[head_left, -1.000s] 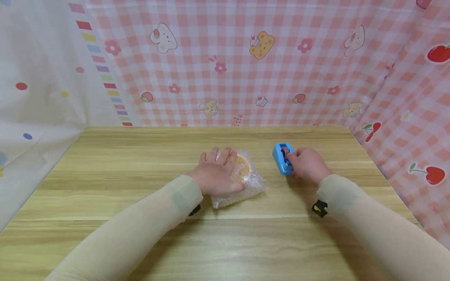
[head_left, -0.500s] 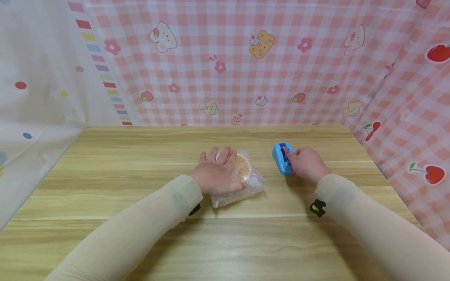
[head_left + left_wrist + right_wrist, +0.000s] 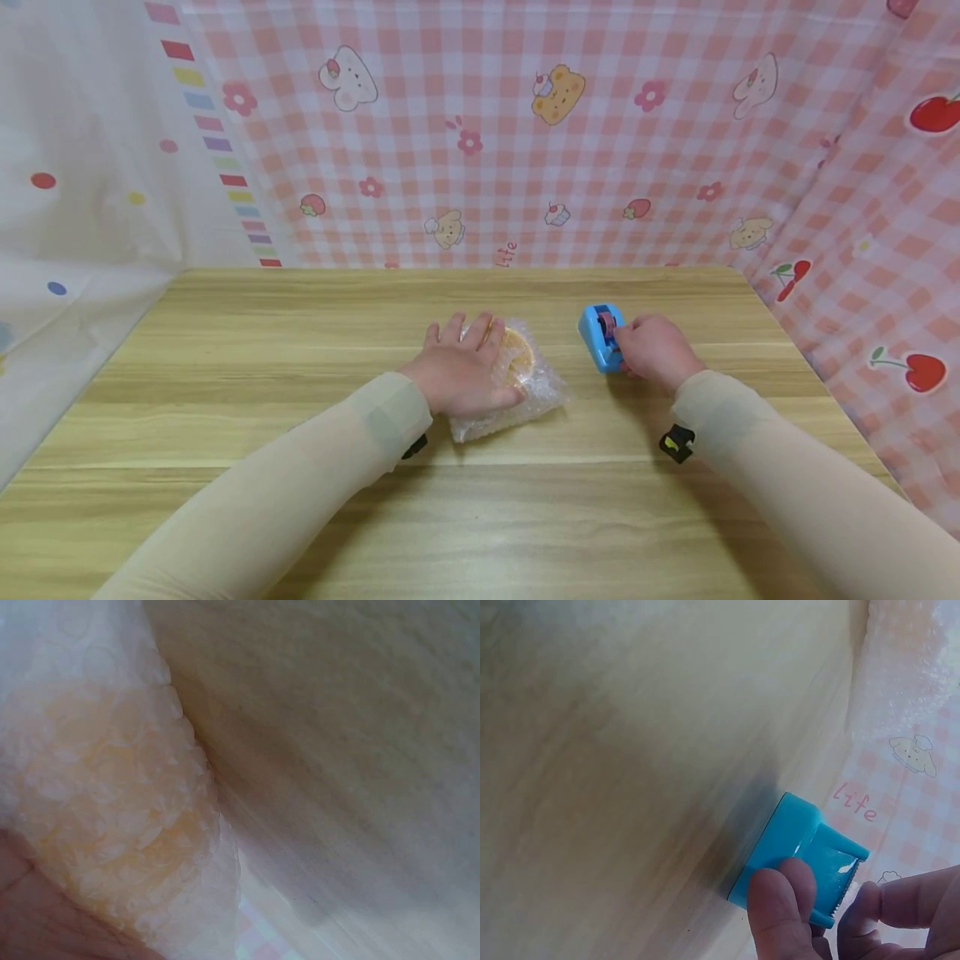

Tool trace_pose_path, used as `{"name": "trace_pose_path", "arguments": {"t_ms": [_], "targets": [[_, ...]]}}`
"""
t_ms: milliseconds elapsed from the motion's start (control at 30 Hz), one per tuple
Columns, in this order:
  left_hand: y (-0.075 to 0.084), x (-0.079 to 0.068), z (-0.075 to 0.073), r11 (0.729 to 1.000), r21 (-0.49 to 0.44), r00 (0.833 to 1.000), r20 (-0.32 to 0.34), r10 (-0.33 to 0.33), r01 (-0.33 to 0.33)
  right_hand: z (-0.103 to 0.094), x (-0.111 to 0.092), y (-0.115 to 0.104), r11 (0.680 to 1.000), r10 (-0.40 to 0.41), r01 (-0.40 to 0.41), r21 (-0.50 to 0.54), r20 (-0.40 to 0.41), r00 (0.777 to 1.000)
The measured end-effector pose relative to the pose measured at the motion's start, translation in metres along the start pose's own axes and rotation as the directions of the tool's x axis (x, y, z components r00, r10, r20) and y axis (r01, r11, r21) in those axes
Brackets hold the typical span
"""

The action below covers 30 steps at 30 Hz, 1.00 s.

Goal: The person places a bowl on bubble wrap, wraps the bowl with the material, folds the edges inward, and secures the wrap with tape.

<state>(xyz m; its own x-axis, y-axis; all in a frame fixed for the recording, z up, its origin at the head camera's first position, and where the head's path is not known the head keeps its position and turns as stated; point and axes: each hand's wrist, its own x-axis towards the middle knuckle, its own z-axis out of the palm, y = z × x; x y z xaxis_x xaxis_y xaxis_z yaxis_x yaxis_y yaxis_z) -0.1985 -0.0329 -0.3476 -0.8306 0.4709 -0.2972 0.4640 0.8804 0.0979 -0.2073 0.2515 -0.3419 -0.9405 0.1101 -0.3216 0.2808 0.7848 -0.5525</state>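
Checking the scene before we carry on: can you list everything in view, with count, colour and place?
bubble-wrap packet: 1, clear, on the table's middle, under the left hand
round item: 1 visible, orange-yellow, inside the packet
tape dispenser: 1, blue, on the table, right of the packet
tape roll: 1, pinkish, in the dispenser
table: 1, light wood grain, under everything
checked cloth: pieces uncertain, pink and white, back and right
dotted cloth: 1, white with coloured dots, left
wrist devices: 2, black, one at each wrist
sleeves: 2, cream, both arms
left hand: 1, resting on the packet
right hand: 1, gripping the dispenser
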Motion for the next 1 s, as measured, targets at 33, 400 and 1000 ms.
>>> {"name": "trace_pose_path", "arguments": {"t_ms": [33,400,1000], "targets": [[0.0000,0.0001,0.0000,1.000,0.000,1.000,0.001,0.000,0.000,0.0001,-0.0002,-0.0002,1.000,0.001,-0.001,-0.001,0.000,1.000],[0.0006,0.0000,-0.0003,1.000,-0.007,1.000,0.007,-0.004,0.005,-0.0004,-0.0018,-0.0014,1.000,0.015,-0.015,0.004,0.005,1.000],[0.0003,0.0007,-0.0002,1.000,0.003,1.000,-0.001,0.002,-0.002,0.0008,-0.0042,-0.0012,0.998,0.052,-0.053,0.040,0.014,0.999]]}}
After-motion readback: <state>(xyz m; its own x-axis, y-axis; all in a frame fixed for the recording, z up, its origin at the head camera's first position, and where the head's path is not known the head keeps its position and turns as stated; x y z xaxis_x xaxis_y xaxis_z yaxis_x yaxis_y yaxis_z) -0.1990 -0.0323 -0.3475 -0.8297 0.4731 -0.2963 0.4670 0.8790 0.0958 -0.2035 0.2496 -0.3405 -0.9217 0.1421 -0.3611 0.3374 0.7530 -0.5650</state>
